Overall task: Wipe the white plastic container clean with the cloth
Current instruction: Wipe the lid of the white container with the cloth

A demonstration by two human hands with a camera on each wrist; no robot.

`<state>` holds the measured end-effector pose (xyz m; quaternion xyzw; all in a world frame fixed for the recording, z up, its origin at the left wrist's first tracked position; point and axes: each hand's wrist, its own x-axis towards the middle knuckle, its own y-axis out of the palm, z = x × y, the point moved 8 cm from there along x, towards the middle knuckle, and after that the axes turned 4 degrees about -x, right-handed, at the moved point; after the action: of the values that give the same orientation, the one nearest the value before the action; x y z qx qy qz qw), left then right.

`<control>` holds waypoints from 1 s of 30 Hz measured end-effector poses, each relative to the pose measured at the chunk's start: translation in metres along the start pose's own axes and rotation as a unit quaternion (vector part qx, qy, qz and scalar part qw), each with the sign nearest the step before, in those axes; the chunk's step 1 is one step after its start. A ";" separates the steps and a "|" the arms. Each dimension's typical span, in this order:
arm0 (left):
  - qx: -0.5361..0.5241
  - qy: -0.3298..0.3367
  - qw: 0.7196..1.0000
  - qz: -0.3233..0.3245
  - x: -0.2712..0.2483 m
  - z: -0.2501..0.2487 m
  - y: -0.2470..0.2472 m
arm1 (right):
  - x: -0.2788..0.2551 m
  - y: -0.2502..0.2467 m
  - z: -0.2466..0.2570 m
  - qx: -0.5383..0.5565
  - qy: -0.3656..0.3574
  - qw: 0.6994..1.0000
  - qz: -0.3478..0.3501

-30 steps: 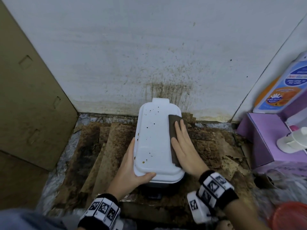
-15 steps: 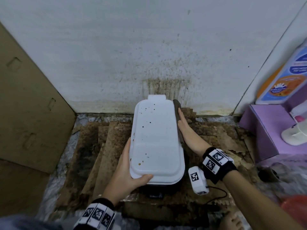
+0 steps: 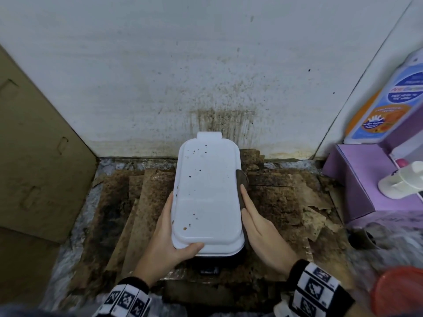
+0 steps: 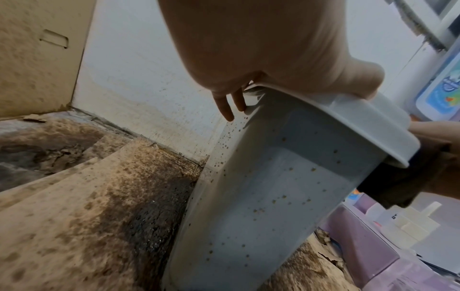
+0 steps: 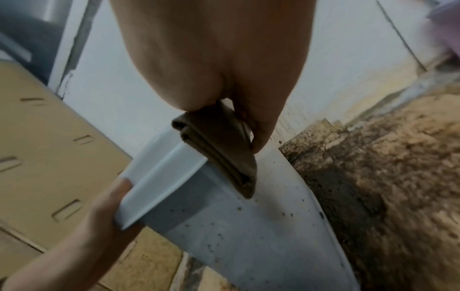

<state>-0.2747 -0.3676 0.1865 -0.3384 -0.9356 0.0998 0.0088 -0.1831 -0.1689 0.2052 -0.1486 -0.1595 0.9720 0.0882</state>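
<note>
The white plastic container (image 3: pixel 206 191) stands lidded on stained cardboard, its lid and walls speckled with brown spots (image 4: pixel 273 196) (image 5: pixel 248 236). My left hand (image 3: pixel 167 229) grips its near left corner, thumb over the lid edge and fingers down the left wall (image 4: pixel 273 49) (image 5: pixel 99 212). My right hand (image 3: pixel 258 225) lies flat along the container's right wall, with straight fingers pressing a folded brown cloth (image 3: pixel 242 179) against it. In the right wrist view the cloth (image 5: pixel 219 147) sticks out past the fingertips, just under the lid rim. The left wrist view shows the cloth (image 4: pixel 388 189) at the far side.
A cardboard panel (image 3: pixel 34 156) stands at the left. A dirty white wall (image 3: pixel 224 120) is close behind the container. On the right are a purple box (image 3: pixel 361 179), a detergent bottle (image 3: pixel 389 106), a white pump bottle (image 3: pixel 402 181) and a red object (image 3: pixel 400 291). Soiled cardboard sheets (image 3: pixel 137 202) cover the floor.
My right hand took the cloth off the lid's top, over the right edge, onto the right wall, then slid it back toward me. The left hand kept its grip.
</note>
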 end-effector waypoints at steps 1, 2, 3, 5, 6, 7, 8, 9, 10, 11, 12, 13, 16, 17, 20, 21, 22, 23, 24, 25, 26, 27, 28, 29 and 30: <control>0.000 -0.002 1.000 0.001 0.000 0.000 0.000 | 0.000 -0.001 0.000 -0.016 -0.008 1.000 -0.007; -0.002 -0.004 1.000 0.002 0.000 0.001 0.000 | 0.002 -0.003 0.001 -0.041 -0.021 0.999 -0.020; -0.002 -0.006 1.000 0.003 0.000 0.001 0.000 | 0.006 -0.007 0.004 -0.067 -0.031 0.997 -0.033; 0.000 -0.011 1.000 0.005 0.000 0.003 -0.001 | 0.020 -0.014 0.005 -0.105 -0.020 0.994 -0.029; 0.000 -0.014 1.000 0.006 0.001 0.003 -0.001 | 0.029 -0.017 0.003 -0.123 -0.006 0.992 -0.019; 0.001 -0.016 1.000 0.007 0.001 0.003 -0.001 | 0.041 -0.022 0.002 -0.142 0.003 0.990 -0.012; 0.002 -0.015 1.000 0.008 0.001 0.002 -0.001 | 0.053 -0.029 0.003 -0.164 0.009 0.986 -0.009; 0.002 -0.012 1.000 0.009 0.001 0.000 0.000 | 0.066 -0.035 0.004 -0.180 0.013 0.983 -0.007; -0.001 -0.006 1.000 0.011 0.001 -0.003 0.001 | 0.078 -0.041 0.006 -0.192 0.015 0.981 -0.005; -0.005 0.000 1.000 0.013 0.001 -0.006 0.002 | 0.088 -0.045 0.009 -0.201 0.016 0.979 -0.001; -0.008 0.005 1.000 0.014 0.002 -0.008 0.003 | 0.097 -0.048 0.011 -0.211 0.015 0.977 0.004; -0.008 0.007 1.000 0.013 0.002 -0.009 0.004 | 0.103 -0.050 0.013 -0.218 0.017 0.976 0.012; -0.007 0.002 1.000 0.011 0.002 -0.006 0.003 | 0.105 -0.050 0.012 -0.209 0.017 0.977 0.020; -0.008 -0.001 1.000 0.012 0.002 -0.005 0.004 | 0.101 -0.049 0.011 -0.199 0.019 0.980 0.016; -0.010 0.000 1.000 0.014 0.002 -0.004 0.004 | 0.081 -0.039 0.008 -0.176 0.011 0.984 -0.002; -0.010 -0.001 1.000 0.013 0.002 -0.004 0.004 | 0.072 -0.035 0.005 -0.169 0.005 0.986 -0.004; -0.009 -0.004 1.000 0.011 0.002 -0.003 0.003 | 0.061 -0.030 0.003 -0.152 0.000 0.988 -0.010; -0.007 -0.006 1.000 0.010 0.002 -0.002 0.003 | 0.048 -0.025 -0.001 -0.135 -0.004 0.991 -0.015; -0.006 -0.008 1.000 0.008 0.002 -0.001 0.002 | 0.032 -0.019 -0.002 -0.128 -0.016 0.991 -0.022; -0.004 -0.010 1.000 0.007 0.002 0.000 0.002 | 0.018 -0.013 -0.005 -0.121 -0.022 0.992 -0.027; -0.001 -0.011 1.000 0.005 0.001 0.000 0.001 | 0.005 -0.006 -0.004 -0.112 -0.027 0.993 -0.027; 0.003 -0.012 1.000 0.003 0.001 0.001 0.001 | -0.005 0.000 -0.006 -0.117 -0.040 0.992 -0.036; 0.007 -0.012 1.000 0.003 0.001 0.001 0.001 | -0.013 0.004 -0.011 -0.137 -0.043 0.988 -0.048; 0.010 -0.010 1.000 0.003 0.001 0.001 0.001 | -0.018 0.008 -0.017 -0.171 -0.054 0.982 -0.062; 0.010 -0.008 1.000 0.004 0.001 -0.001 0.001 | -0.021 0.009 -0.017 -0.187 -0.064 0.977 -0.080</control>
<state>-0.2747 -0.3661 0.1868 -0.3413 -0.9332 0.1122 0.0040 -0.1587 -0.1772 0.1923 -0.0866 -0.3554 0.9221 0.1261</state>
